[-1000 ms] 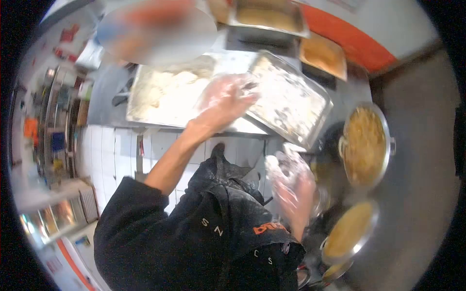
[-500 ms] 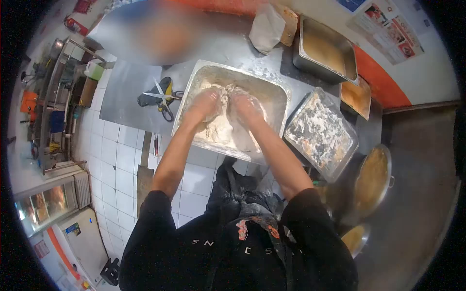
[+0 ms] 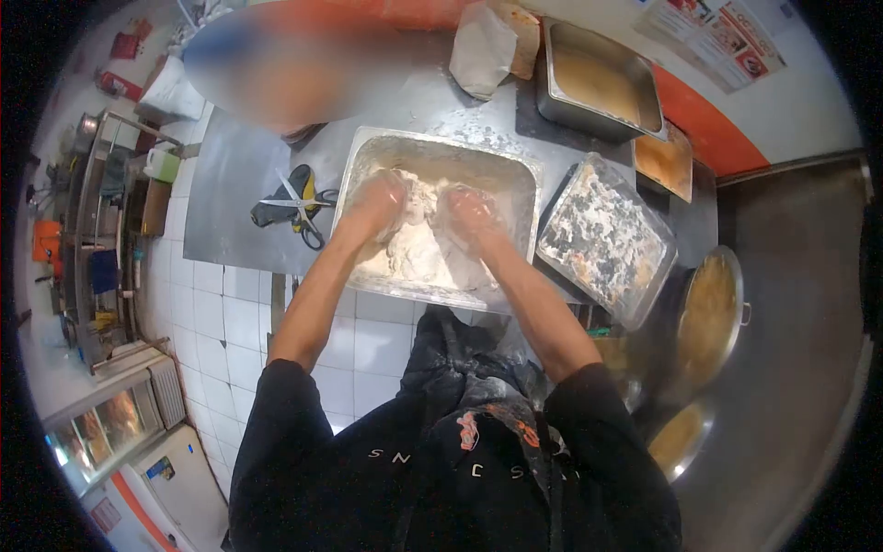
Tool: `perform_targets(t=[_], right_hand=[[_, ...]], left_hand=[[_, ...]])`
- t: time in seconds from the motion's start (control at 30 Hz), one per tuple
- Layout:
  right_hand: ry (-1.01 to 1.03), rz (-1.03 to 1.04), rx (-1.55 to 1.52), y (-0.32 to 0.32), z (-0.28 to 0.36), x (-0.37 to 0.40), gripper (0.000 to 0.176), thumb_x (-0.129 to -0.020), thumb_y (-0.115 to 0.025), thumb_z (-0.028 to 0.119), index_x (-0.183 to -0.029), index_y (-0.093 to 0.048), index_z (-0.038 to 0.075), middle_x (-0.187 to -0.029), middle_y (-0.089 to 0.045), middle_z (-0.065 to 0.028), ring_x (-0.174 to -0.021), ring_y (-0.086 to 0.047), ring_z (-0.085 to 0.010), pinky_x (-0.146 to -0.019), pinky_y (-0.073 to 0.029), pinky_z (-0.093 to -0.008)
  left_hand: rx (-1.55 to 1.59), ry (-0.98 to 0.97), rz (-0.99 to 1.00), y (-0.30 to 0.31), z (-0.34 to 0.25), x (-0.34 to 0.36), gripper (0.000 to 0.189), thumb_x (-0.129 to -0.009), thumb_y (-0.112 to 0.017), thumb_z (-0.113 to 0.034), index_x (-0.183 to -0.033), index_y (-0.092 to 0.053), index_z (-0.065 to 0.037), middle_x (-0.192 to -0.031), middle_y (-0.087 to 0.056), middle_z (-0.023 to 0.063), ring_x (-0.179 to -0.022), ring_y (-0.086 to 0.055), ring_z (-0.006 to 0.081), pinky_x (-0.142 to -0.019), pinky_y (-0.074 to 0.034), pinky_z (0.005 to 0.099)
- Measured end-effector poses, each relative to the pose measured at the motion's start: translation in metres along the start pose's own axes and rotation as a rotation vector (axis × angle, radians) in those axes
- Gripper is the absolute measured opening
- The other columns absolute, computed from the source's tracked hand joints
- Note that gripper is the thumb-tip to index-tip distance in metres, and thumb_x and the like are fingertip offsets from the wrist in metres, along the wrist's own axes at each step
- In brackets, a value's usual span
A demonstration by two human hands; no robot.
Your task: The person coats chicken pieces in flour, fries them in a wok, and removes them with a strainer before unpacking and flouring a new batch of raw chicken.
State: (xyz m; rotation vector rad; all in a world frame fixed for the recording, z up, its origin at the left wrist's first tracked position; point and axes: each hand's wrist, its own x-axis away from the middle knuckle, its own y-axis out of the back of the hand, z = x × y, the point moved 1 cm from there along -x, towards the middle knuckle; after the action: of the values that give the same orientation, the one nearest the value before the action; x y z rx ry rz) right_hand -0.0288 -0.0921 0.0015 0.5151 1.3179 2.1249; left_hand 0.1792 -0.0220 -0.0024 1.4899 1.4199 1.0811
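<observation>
A deep metal pan [image 3: 526,230] holds a mound of white flour [image 3: 418,250] and floury lumps. My left hand [image 3: 379,201], in a clear plastic glove, is sunk in the flour on the left side of the pan. On the right side, my right hand [image 3: 469,213], also gloved, touches the flour with its fingertips hidden. Flour lies heaped between both hands. Neither hand's finger shape can be made out.
Left of the pan lie scissors [image 3: 299,203] on a dark and yellow object. At the right is a flour-covered lid or tray [image 3: 607,241]. Behind stand a deep pan of pale liquid [image 3: 602,87], an orange-filled pan [image 3: 664,164] and a paper bag [image 3: 482,51]. A blurred person [image 3: 294,74] is across the table.
My hands have moved slightly apart, with more flour visible between them. The whole view has shifted and turned a little.
</observation>
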Motion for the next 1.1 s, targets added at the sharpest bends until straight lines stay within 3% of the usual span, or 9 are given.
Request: perform_targets(t=[0.27, 0.43, 0.5, 0.63, 0.8, 0.87, 0.9, 0.93, 1.1], right_hand=[[-0.347, 0.105, -0.106, 0.056, 0.013, 0.011, 0.03, -0.078, -0.064, 0.006, -0.108, -0.063, 0.003, -0.107, -0.063, -0.0205, -0.102, -0.062, -0.0377, -0.084, -0.052, -0.0441], [-0.306, -0.462, -1.021, 0.023, -0.007, 0.037, 0.03, -0.081, -0.065, 0.014, -0.109, -0.064, 0.005, -0.106, -0.063, -0.0189, -0.099, -0.063, -0.0337, -0.092, -0.052, -0.0384], [-0.269, -0.395, -0.832, 0.026, 0.008, 0.053, 0.032, -0.082, -0.066, 0.014, -0.113, -0.063, 0.005, -0.109, -0.063, -0.0187, -0.102, -0.062, -0.0331, -0.094, -0.051, -0.039], [-0.088, -0.322, -0.15, 0.023, -0.001, 0.048, 0.043, -0.084, -0.066, 0.018, -0.125, -0.057, 0.007, -0.122, -0.061, -0.017, -0.115, -0.058, -0.0301, -0.099, -0.049, -0.0405], [-0.147, -0.456, -0.179, 0.042, 0.016, 0.067, 0.048, -0.083, -0.072, 0.033, -0.117, -0.06, 0.002, -0.109, -0.064, -0.0169, -0.1, -0.063, -0.0297, -0.088, -0.051, -0.0375], [-0.415, -0.428, -0.926, 0.104, 0.03, 0.109, 0.05, -0.08, -0.074, 0.037, -0.114, -0.06, 0.002, -0.107, -0.064, -0.0163, -0.097, -0.064, -0.0278, -0.086, -0.052, -0.0393], [-0.483, -0.512, -0.901, 0.116, 0.019, 0.131, 0.05, -0.08, -0.074, 0.037, -0.114, -0.06, 0.002, -0.107, -0.064, -0.0163, -0.097, -0.064, -0.0278, -0.086, -0.052, -0.0393], [-0.391, -0.601, -0.711, 0.128, 0.009, 0.153, 0.049, -0.079, -0.075, 0.037, -0.112, -0.061, 0.003, -0.104, -0.065, -0.016, -0.094, -0.065, -0.0273, -0.084, -0.052, -0.0398], [-0.828, -0.716, -0.539, 0.196, -0.035, 0.337, 0.055, -0.078, -0.069, 0.043, -0.119, -0.062, 0.008, -0.121, -0.061, -0.0168, -0.109, -0.059, -0.0348, -0.096, -0.046, -0.0442]], left_hand=[[-0.007, -0.151, -0.033, 0.044, -0.017, 0.007, 0.023, -0.075, -0.071, -0.023, -0.082, -0.064, -0.003, -0.074, -0.063, 0.0189, -0.07, -0.061, 0.0355, -0.067, -0.05, 0.0448], [0.352, -0.026, -0.212, 0.063, -0.052, 0.026, 0.026, -0.077, -0.073, -0.022, -0.094, -0.065, -0.004, -0.078, -0.063, 0.0202, -0.076, -0.062, 0.0361, -0.072, -0.05, 0.0442], [0.855, 0.229, -0.035, 0.035, -0.04, 0.023, 0.017, -0.083, -0.062, -0.015, -0.087, -0.062, 0.002, -0.077, -0.064, 0.017, -0.073, -0.061, 0.0338, -0.07, -0.049, 0.0441], [0.566, 0.023, -0.172, 0.074, -0.096, 0.027, 0.026, -0.096, -0.051, -0.023, -0.09, -0.065, -0.002, -0.083, -0.062, 0.0089, -0.077, -0.058, 0.0162, -0.071, -0.049, 0.032], [0.281, 0.112, 0.043, 0.018, -0.039, 0.015, 0.033, -0.098, -0.049, -0.035, -0.105, -0.061, -0.004, -0.088, -0.061, 0.0033, -0.076, -0.057, 0.014, -0.069, -0.048, 0.0299], [0.439, 0.07, -0.004, 0.049, -0.082, 0.034, 0.035, -0.097, -0.05, -0.035, -0.112, -0.057, -0.004, -0.089, -0.061, 0.003, -0.075, -0.058, 0.017, -0.068, -0.049, 0.0336], [0.887, 0.265, -0.001, 0.051, -0.104, 0.039, 0.047, -0.082, -0.07, -0.039, -0.11, -0.063, -0.001, -0.096, -0.068, 0.0078, -0.078, -0.062, 0.0256, -0.069, -0.05, 0.0383], [0.321, 0.204, 0.207, 0.03, -0.052, 0.019, 0.043, -0.084, -0.066, -0.031, -0.116, -0.058, -0.002, -0.094, -0.06, 0.0088, -0.079, -0.058, 0.0227, -0.072, -0.05, 0.0396], [0.484, 0.109, 0.051, 0.069, -0.107, 0.033, 0.043, -0.086, -0.066, -0.031, -0.116, -0.058, -0.002, -0.105, -0.057, 0.0096, -0.088, -0.056, 0.0228, -0.074, -0.05, 0.0394]])
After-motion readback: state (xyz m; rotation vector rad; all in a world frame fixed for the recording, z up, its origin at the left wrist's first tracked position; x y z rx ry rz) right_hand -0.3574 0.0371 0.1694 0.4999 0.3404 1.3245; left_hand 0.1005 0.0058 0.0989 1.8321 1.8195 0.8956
